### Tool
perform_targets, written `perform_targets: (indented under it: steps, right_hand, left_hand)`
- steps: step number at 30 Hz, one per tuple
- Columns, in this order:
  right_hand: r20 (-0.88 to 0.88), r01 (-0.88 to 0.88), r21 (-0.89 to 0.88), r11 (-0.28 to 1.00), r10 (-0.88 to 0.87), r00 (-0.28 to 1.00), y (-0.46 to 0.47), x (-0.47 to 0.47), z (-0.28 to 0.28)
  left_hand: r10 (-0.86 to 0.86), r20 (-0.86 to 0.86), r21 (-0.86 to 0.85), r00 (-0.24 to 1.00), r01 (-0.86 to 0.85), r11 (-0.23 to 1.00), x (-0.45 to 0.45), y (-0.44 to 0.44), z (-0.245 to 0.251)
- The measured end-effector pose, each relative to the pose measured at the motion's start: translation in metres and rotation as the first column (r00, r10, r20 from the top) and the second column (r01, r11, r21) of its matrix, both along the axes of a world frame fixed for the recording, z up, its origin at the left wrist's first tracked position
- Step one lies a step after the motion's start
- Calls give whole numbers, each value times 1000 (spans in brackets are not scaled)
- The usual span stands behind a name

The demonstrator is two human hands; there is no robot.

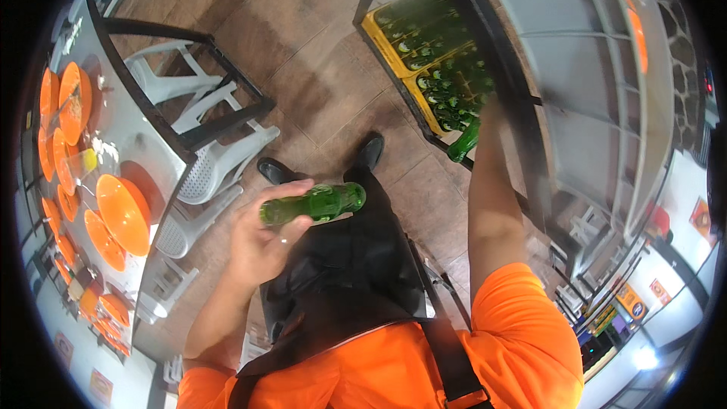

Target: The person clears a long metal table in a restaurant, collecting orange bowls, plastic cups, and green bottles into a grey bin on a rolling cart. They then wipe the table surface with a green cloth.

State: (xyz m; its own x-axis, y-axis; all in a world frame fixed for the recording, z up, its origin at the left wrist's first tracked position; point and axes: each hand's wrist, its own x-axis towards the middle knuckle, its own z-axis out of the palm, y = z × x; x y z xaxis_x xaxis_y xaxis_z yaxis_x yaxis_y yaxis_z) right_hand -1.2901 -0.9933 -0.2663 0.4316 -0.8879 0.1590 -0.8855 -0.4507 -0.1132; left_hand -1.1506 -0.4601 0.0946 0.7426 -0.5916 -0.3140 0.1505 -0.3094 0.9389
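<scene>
My left hand (264, 238) is closed around a green glass bottle (338, 200), held sideways over my black apron (341, 272). Over at the right, my right arm reaches out to a yellow plastic bottle crate (402, 68). My right hand (493, 116) is blurred at the crate's near corner, and a second green glass bottle (464, 141) tilts out from it; the fingers are hard to make out. Inside the crate, several green bottles (448, 82) stand upright in the compartments.
Dark metal frame bars (488, 17) rise around the crate, beside a grey metal surface (579, 79). To the left, a steel-topped table (133, 136) bears several orange bowls (122, 213). White plastic chairs (213, 165) sit under its edge. Tiled floor (318, 85) lies between.
</scene>
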Motion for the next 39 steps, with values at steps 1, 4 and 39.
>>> perform_targets:
  steps: [1, 4, 39]
  right_hand:
    - [23, 46, 64, 997, -47, 999, -10, 6, -8]
    - [1, 182, 249, 951, -189, 982, -25, 24, -22]
    - [88, -337, 909, -244, -678, 729, 136, 6, 65]
  left_hand:
    - [30, -42, 32, 999, -29, 999, -5, -6, -11]
    - [82, -37, 82, 996, -79, 994, -13, -15, -44]
    - [-51, 471, -128, 881, 126, 984, -8, -158, -156]
